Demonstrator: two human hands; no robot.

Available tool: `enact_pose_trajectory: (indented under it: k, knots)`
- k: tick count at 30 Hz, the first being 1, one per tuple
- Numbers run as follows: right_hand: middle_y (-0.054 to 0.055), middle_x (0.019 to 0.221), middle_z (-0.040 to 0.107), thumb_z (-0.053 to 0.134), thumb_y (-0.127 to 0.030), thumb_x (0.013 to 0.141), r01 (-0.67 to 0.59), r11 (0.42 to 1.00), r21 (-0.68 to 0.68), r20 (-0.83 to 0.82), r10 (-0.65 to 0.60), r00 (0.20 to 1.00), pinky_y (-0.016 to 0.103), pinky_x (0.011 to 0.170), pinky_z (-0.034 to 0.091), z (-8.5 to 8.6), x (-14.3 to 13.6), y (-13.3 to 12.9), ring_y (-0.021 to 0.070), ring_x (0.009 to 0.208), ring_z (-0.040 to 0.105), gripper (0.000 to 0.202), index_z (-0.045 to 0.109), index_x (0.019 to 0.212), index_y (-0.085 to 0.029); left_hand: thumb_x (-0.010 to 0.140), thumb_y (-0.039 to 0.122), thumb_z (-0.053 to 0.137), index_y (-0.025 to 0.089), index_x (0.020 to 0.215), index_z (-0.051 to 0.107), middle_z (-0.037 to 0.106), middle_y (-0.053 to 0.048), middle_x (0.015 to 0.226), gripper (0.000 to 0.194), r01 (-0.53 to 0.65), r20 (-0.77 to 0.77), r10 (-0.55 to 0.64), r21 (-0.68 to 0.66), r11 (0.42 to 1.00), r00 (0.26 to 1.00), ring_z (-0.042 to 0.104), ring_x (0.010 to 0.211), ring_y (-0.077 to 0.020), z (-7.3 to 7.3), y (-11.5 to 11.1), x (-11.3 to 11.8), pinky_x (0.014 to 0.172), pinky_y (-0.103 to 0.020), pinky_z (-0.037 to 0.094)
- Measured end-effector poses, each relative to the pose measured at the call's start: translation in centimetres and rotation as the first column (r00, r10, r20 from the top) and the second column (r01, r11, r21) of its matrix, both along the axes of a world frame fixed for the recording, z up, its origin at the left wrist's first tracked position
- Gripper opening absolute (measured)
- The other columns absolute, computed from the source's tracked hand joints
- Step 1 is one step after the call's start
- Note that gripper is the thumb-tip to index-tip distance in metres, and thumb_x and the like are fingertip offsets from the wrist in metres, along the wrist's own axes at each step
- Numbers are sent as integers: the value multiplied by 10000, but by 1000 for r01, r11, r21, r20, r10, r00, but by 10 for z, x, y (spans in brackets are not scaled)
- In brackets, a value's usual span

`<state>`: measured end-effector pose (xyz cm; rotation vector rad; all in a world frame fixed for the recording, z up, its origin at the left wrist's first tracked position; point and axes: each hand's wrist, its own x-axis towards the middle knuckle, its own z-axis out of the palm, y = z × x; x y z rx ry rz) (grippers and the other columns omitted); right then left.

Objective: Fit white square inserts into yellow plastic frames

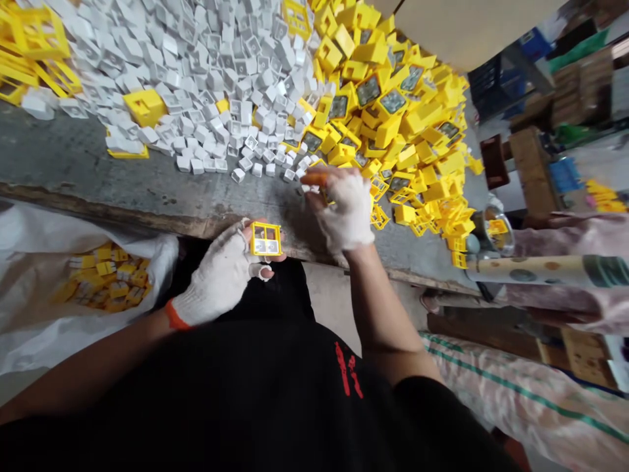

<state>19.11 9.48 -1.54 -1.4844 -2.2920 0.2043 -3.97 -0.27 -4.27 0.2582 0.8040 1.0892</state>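
My left hand (221, 272), in a white fingerless knit glove with an orange cuff, holds a small yellow plastic frame (266, 239) just off the table's near edge. The frame has four openings; white pieces fill the lower two, and fingers show through the upper two. My right hand (346, 210), gloved alike and blurred, is over the table where white and yellow pieces meet. Its fingers are curled together, with a small white plastic cap (310, 188) at their tips, partly smeared by motion. Loose white caps (236, 108) lie heaped just beyond it.
Yellow plastic pieces (413, 131) are piled at the right of the worn table (211, 196), and more yellow frames (37, 39) lie at far left. A white sack (162, 269) of yellow pieces stands at left. A patterned tube (535, 270) juts in at right near a metal bowl (498, 226).
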Motion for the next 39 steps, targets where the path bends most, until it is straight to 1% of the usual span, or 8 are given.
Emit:
enact_pose_trajectory:
  k: [5, 13, 18, 22, 24, 27, 31, 39]
  knots:
    - [156, 1298, 865, 774, -280, 1013, 72, 997, -7, 253, -67, 965, 758, 1194, 448, -20, -18, 69, 477, 1416, 619, 193, 831, 1190, -230, 1020, 322, 860, 223, 1130, 758, 870, -61, 1073, 179, -76, -17, 77, 22, 997, 997, 841, 829, -257, 0, 1, -3, 574, -296, 639]
    - [97, 1184, 846, 650, -522, 1153, -196, 980, 33, 53, 194, 980, 570, 1088, 519, 12, -22, -17, 344, 1191, 705, 337, 873, 1212, -276, 915, 432, 1017, 201, 1155, 773, 871, -73, 1087, 413, -46, 44, 44, 37, 998, 998, 848, 854, -257, -10, 3, 2, 575, -294, 668]
    - [79, 1159, 880, 609, -569, 1185, -277, 960, 48, -29, 278, 960, 509, 1057, 530, 2, -25, -57, 303, 1102, 735, 403, 904, 1194, -294, 766, 416, 1134, 189, 1087, 810, 869, -46, 1075, 510, -14, 140, 9, 34, 999, 990, 802, 831, -215, -10, 1, 5, 562, -305, 695]
    - [85, 1369, 867, 570, -563, 1200, -348, 937, 11, -99, 348, 932, 496, 1079, 574, -4, -18, -43, 300, 1208, 763, 423, 894, 1302, -311, 772, 446, 1127, 174, 1128, 828, 870, -55, 1036, 538, 21, 131, -25, 35, 999, 991, 813, 800, -228, -10, 0, -2, 553, -300, 687]
    - [104, 1454, 837, 580, -491, 1192, -236, 972, -1, -81, 235, 969, 530, 1144, 570, 0, -16, -18, 323, 1307, 749, 393, 865, 1385, -303, 785, 489, 1111, 173, 1123, 830, 876, -75, 1048, 542, 9, 94, -13, 41, 999, 995, 829, 805, -246, -9, 1, -6, 547, -287, 671]
    - [144, 1473, 828, 617, -307, 1135, -13, 998, -65, 121, 20, 992, 633, 1201, 521, 4, -28, 30, 387, 1388, 710, 370, 824, 1439, -266, 853, 480, 1047, 167, 1094, 817, 874, -96, 1052, 457, -37, 55, 35, 43, 998, 998, 826, 819, -260, -5, 3, -11, 554, -294, 664]
    - [177, 1538, 793, 601, -231, 1123, 6, 993, -115, 376, 38, 926, 676, 1210, 477, -3, -60, 70, 434, 1447, 658, 390, 785, 1467, -238, 890, 403, 992, 177, 1066, 783, 861, -82, 1017, 354, -113, 16, 113, 12, 994, 993, 807, 796, -251, -1, 4, -13, 553, -302, 654]
    - [127, 1321, 854, 584, -326, 1161, -71, 986, -152, 233, 106, 967, 590, 1130, 509, 11, -42, 17, 376, 1271, 731, 316, 836, 1336, -251, 931, 352, 952, 180, 1087, 764, 857, -82, 1011, 299, -143, -29, 143, -12, 990, 989, 821, 795, -256, -2, 4, -14, 551, -294, 629]
